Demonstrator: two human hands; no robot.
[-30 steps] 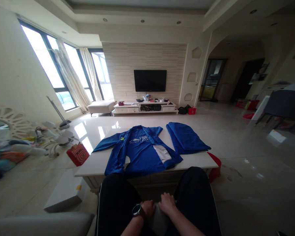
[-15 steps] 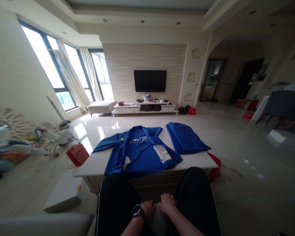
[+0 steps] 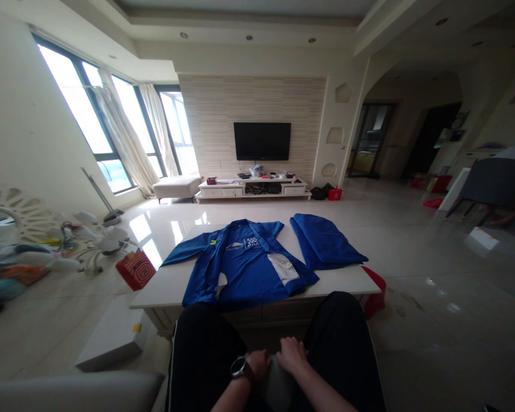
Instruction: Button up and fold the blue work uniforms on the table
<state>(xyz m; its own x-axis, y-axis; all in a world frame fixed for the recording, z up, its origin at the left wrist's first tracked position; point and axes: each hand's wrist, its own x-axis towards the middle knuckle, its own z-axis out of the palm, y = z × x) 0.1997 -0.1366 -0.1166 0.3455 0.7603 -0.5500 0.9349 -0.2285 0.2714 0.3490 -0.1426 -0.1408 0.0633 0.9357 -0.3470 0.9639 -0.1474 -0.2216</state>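
My left hand (image 3: 258,364), with a dark round watch (image 3: 238,367) on its wrist, is low between my knees, fingers curled closed. Close beside it, my right hand (image 3: 292,355) has its fingers bent down and closed. Both are nearest to a grey surface (image 3: 278,384) between my thighs, and no object shows in either. Beyond my knees, a blue jacket (image 3: 244,266) with white patches and printed lettering lies spread open on a white low table (image 3: 163,286). One sleeve reaches left. To its right is a folded blue garment (image 3: 326,240).
A white box (image 3: 111,337) and a red patterned box (image 3: 136,270) are left of the table. A red stool (image 3: 375,292) stands partly hidden at its right. Piled items (image 3: 21,266) lie far left. A TV stand (image 3: 253,189) and a dark chair (image 3: 493,183) are farther off.
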